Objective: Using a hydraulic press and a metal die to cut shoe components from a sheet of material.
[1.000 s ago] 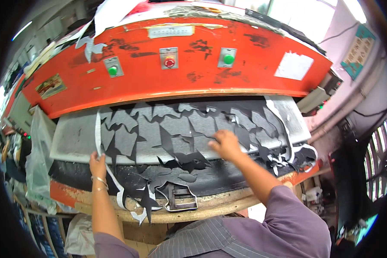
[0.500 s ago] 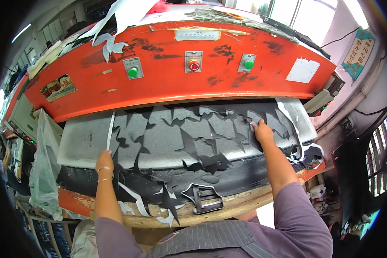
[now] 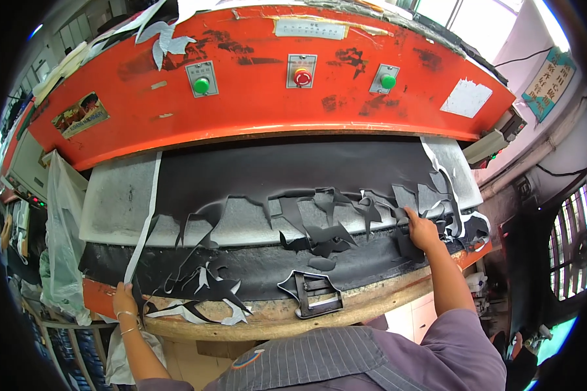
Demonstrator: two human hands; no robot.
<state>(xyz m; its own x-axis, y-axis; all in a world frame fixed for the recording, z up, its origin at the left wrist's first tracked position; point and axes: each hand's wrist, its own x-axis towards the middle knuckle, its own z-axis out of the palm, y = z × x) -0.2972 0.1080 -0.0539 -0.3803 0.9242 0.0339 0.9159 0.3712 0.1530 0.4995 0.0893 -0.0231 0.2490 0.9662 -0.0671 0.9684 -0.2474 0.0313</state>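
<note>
A wide black sheet of leather-like material (image 3: 293, 166) lies across the pale grey press bed (image 3: 119, 195); its near part is a torn-looking web of cut-outs. At the lower left, my left hand (image 3: 125, 301) is closed on the sheet's white side edge (image 3: 143, 238), drawn down past the front of the bed. My right hand (image 3: 424, 232) pinches the cut web near the right side, just above the bed's front edge. Between the hands, a cutting die (image 3: 301, 296) with a pointed outline and crossbars rests on the front ledge.
Black and white scraps (image 3: 202, 306) hang over the wooden front rail (image 3: 261, 331). Above the bed spans a red press beam (image 3: 241, 111) with two green buttons and a red one. A clear plastic bag (image 3: 62, 247) hangs at left.
The sheet has slid toward me, so uncut black material now covers the bed's far part. Both hands have come nearer, the left one farther down and leftward.
</note>
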